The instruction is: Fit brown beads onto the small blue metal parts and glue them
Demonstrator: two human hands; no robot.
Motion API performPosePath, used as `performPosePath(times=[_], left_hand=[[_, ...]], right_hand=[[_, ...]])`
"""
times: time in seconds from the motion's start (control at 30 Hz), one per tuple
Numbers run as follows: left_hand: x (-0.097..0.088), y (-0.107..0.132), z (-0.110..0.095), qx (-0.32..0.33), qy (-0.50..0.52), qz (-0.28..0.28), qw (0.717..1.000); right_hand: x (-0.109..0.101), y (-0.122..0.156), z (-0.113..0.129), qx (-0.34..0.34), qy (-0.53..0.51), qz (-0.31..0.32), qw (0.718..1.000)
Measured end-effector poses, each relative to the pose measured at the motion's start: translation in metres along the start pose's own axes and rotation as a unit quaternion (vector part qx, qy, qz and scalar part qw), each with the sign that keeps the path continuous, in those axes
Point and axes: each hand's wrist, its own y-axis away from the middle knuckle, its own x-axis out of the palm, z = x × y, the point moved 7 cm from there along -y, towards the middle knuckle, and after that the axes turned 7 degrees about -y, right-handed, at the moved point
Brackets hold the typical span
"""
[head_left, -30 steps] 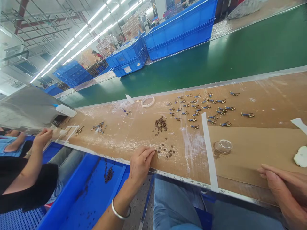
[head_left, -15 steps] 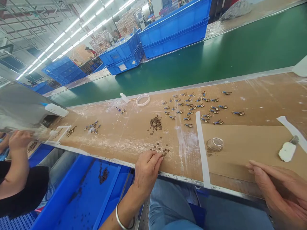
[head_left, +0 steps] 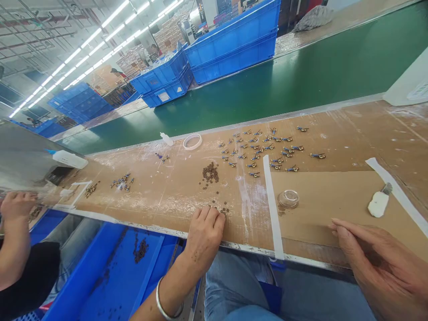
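Observation:
My left hand [head_left: 206,229] rests at the table's front edge, fingers curled down over a few loose small brown discs [head_left: 224,209]. Its fingertips are hidden, so I cannot make out what they hold. Just beyond lies a heap of the same brown discs [head_left: 211,173]. My right hand [head_left: 374,256] hovers over the cardboard at right, thumb and forefinger pinched together; anything between them is too small to see. Nearest to it are a clear round plastic dish [head_left: 289,199] and a white lump with a grey end [head_left: 378,204]. Several small blue-and-yellow figures [head_left: 254,153] lie in loose rows farther back.
Strips of white tape [head_left: 273,209] border the cardboard. A tape roll [head_left: 192,141] and small white bottle [head_left: 166,139] lie near the green conveyor belt [head_left: 214,102]. Below the table sits a blue bin [head_left: 110,272]. A co-worker's hand [head_left: 18,204] is at far left.
The view has turned slightly, so the table appears farther left. My left hand has shifted a little right over the table and now covers more of the loose discs. My right hand stays pinched.

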Motion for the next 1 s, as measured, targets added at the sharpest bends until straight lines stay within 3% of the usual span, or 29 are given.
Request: performPosePath(times=[0.23,0.37,0.5,0.83,1.0], left_hand=[[0.009,0.001,0.005,-0.061,0.135,0.037,0.988],[0.011,0.001,0.017,-0.081,0.111,0.024,0.990],[0.013,0.000,0.024,-0.062,0.071,0.006,0.996],[0.013,-0.005,0.013,0.013,0.000,0.036,0.999],[0.018,-0.005,0.025,-0.030,0.080,0.054,0.995]], right_hand=[[-0.002,-0.006,0.013,-0.065,0.023,-0.003,0.998],[-0.002,-0.005,0.011,-0.071,0.036,0.004,0.997],[-0.004,-0.005,0.011,-0.073,0.030,-0.002,0.997],[-0.004,-0.008,0.019,-0.108,0.036,-0.008,0.993],[-0.004,-0.007,0.015,-0.113,0.050,-0.002,0.992]])
